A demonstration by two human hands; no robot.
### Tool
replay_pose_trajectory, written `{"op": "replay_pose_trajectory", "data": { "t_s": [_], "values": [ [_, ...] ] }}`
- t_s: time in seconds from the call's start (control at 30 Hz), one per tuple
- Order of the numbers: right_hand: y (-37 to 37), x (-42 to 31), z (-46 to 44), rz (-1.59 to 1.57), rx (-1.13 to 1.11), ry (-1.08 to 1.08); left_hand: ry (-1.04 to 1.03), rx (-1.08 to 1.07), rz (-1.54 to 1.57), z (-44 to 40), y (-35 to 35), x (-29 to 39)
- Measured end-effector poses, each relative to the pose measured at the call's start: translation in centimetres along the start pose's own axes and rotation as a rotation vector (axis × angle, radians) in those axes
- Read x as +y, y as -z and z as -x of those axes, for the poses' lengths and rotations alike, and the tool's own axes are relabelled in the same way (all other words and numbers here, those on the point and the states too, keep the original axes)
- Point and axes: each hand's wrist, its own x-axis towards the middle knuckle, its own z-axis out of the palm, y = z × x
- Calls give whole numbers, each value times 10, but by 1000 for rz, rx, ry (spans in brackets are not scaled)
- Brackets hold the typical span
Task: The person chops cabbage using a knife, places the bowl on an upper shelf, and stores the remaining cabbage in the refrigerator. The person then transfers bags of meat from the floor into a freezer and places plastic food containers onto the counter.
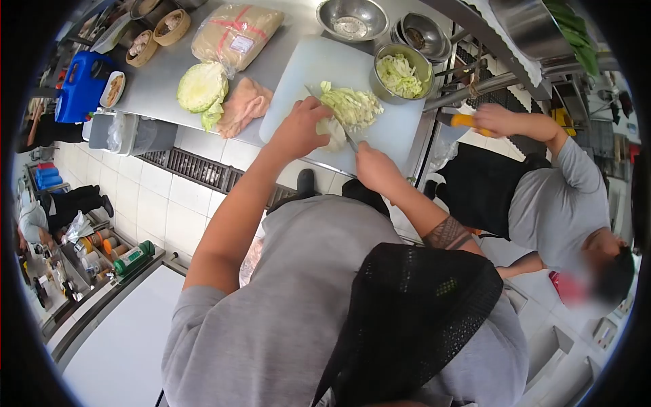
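My right hand point(378, 168) is closed around the handle of a knife point(351, 142), its blade angled across the white cutting board point(298, 68). Curled fingers of my left hand point(300, 127) press on a piece of cabbage point(334, 135) beside the blade. Sliced cabbage point(356, 107) lies in a heap on the far side of the knife. A metal bowl point(422, 61) with cut cabbage stands at the board's right edge. Left of the board sit a cut cabbage half point(202, 88) and a pale pink piece of raw meat point(245, 108).
A sealed plastic bag point(237, 34), a metal colander point(352, 19) and stacked metal bowls point(424, 34) are along the back. Bamboo baskets point(169, 27) and a blue jug point(83, 85) stand left. Close on the right, a co-worker's hand point(498, 121) grips an orange-handled tool point(465, 121).
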Motion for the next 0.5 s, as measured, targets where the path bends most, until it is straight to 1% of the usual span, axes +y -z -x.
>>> {"op": "replay_pose_trajectory", "data": {
  "t_s": [0.07,0.13,0.2,0.27,0.3,0.33,0.4,0.47,0.5],
  "values": [
    [25,-10,6,25,-35,-5,-12,-8,-23,3,2,3],
    [65,-24,20,69,-69,-14,100,11,-74,4,3,11],
    [90,-39,47,80,-97,-25,113,17,-47,6,-1,9],
    [88,-36,62,113,-110,-24,134,26,-21,7,-4,8],
    [86,-35,64,133,-120,-23,112,44,-15,7,-5,7],
    [75,-29,59,137,-127,-20,90,61,-10,9,-5,6],
    [36,-12,44,34,-20,21,72,77,-4,8,-8,0],
    [6,-10,20,2,-34,-1,42,81,-1,10,-9,0],
    [6,-13,9,-20,-40,-16,54,74,3,9,-8,1]
  ]
}}
